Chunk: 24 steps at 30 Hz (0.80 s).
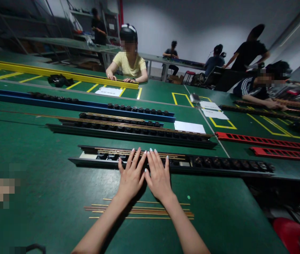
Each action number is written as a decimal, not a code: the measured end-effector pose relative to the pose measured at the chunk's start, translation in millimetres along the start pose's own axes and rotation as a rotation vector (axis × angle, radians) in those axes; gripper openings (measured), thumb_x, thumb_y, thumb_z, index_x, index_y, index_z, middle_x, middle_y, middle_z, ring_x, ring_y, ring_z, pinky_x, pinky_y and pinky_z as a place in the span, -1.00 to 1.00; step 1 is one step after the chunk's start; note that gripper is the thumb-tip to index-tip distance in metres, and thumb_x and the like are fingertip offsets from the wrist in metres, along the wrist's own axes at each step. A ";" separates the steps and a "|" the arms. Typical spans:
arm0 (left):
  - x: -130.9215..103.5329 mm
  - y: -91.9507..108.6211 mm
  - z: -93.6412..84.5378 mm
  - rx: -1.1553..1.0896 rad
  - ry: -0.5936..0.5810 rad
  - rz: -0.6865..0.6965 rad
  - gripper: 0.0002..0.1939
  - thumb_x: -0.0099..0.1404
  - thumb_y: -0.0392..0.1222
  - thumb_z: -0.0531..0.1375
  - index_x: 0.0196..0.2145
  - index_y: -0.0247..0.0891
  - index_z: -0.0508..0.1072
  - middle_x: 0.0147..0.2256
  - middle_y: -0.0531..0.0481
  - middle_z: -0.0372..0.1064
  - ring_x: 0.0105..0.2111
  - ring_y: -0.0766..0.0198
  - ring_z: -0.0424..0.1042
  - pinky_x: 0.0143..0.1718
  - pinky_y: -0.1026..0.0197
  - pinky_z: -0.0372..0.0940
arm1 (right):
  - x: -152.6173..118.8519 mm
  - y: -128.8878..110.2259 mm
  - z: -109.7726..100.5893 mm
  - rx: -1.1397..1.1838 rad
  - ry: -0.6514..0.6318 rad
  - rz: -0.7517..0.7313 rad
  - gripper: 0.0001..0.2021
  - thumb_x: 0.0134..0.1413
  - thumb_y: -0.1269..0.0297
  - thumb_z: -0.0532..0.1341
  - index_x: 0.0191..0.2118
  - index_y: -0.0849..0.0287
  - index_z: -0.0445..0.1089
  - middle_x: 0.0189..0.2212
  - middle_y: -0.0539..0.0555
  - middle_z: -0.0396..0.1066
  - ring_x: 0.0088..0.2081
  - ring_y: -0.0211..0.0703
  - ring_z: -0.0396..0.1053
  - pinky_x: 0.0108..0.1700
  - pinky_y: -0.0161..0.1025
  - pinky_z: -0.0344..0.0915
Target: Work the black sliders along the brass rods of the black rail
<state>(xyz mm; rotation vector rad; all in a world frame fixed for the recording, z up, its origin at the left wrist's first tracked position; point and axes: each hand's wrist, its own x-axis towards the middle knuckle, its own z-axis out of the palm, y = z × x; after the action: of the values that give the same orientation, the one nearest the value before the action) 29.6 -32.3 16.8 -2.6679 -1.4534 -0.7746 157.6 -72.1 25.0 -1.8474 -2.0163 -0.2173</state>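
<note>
My left hand [131, 178] lies flat with its fingers apart on the nearest long black channel [86, 162]. Beside it, my right hand [159, 178] rests on the same channel, fingers stretched out and thumb toward the left hand. Thin brass-coloured rods [110, 152] lie lengthwise inside the channel, partly covered by my fingertips. A row of black parts [216, 163] fills the channel's right end. Under my forearms, several loose rods [150, 211] are spread on the green table [54, 201]. Neither hand is wrapped round anything.
Beyond lie another black channel [136, 134] with long rods on it, a blue channel [91, 104] and a yellow channel [67, 73]. Two red slotted rails [266, 140] are at right. A person in yellow [131, 63] sits opposite; another person [253, 86] works at right.
</note>
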 end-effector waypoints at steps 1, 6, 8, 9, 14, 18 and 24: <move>-0.1 -0.1 0.0 0.000 0.000 -0.001 -0.37 0.33 -0.18 -0.02 0.31 -0.02 -0.10 0.31 -0.10 -0.06 0.32 0.09 -0.09 0.26 -0.23 -0.46 | 0.0 0.0 0.1 -0.001 0.000 0.000 -0.44 0.25 0.35 -0.09 0.35 0.23 -0.16 0.34 0.08 -0.11 0.36 -0.19 -0.28 0.32 0.05 -0.56; 0.2 -0.2 0.1 0.009 0.010 0.002 -0.37 0.34 -0.17 -0.02 0.32 -0.03 -0.10 0.32 -0.08 -0.07 0.32 0.11 -0.11 0.27 -0.21 -0.49 | -0.2 0.0 1.0 -0.002 0.010 -0.004 -0.43 0.25 0.35 -0.09 0.35 0.23 -0.17 0.34 0.08 -0.11 0.36 -0.19 -0.27 0.32 0.05 -0.55; 0.5 -0.1 0.3 0.014 0.010 0.003 -0.35 0.33 -0.17 -0.02 0.32 -0.07 -0.13 0.32 -0.09 -0.06 0.32 0.11 -0.10 0.27 -0.20 -0.49 | -0.2 -0.1 1.6 -0.002 0.014 -0.005 -0.43 0.25 0.34 -0.09 0.35 0.23 -0.18 0.34 0.09 -0.09 0.36 -0.18 -0.25 0.32 0.05 -0.54; 0.6 0.0 0.4 0.017 0.010 0.003 -0.34 0.33 -0.18 -0.02 0.33 -0.10 -0.15 0.31 -0.11 -0.06 0.32 0.11 -0.10 0.27 -0.20 -0.49 | -0.2 0.0 1.9 -0.001 0.017 -0.005 -0.42 0.25 0.34 -0.09 0.35 0.23 -0.20 0.34 0.10 -0.08 0.36 -0.18 -0.25 0.32 0.06 -0.53; 0.4 -0.5 1.6 0.015 0.012 0.002 -0.34 0.33 -0.18 -0.03 0.33 -0.15 -0.17 0.31 -0.14 -0.03 0.32 0.10 -0.09 0.27 -0.19 -0.51 | -0.5 0.9 2.7 -0.006 0.018 -0.010 -0.42 0.26 0.33 -0.09 0.36 0.23 -0.22 0.33 0.10 -0.08 0.36 -0.17 -0.24 0.32 0.06 -0.52; -0.2 -0.5 1.6 0.005 0.006 -0.003 -0.35 0.32 -0.19 -0.02 0.33 -0.13 -0.13 0.30 -0.14 -0.03 0.32 0.08 -0.09 0.27 -0.21 -0.48 | -0.1 1.2 2.2 -0.016 0.007 -0.016 -0.41 0.25 0.33 -0.09 0.36 0.21 -0.23 0.33 0.12 -0.07 0.36 -0.14 -0.22 0.32 0.09 -0.49; -0.5 -0.5 -1.1 0.054 0.014 -0.070 -0.37 0.31 -0.17 0.04 0.30 0.01 -0.01 0.35 -0.14 -0.18 0.34 -0.05 -0.21 0.23 -0.34 -0.28 | -0.4 -4.8 0.5 -0.040 0.001 0.075 -0.43 0.26 0.28 -0.05 0.35 0.08 -0.16 0.36 0.14 -0.17 0.37 -0.01 -0.28 0.30 0.19 -0.33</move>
<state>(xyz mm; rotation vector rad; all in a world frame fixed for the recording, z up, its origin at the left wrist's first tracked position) 28.5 -32.7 17.4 -2.5798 -1.5490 -0.7459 152.8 -72.8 25.1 -1.9430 -1.9505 -0.2390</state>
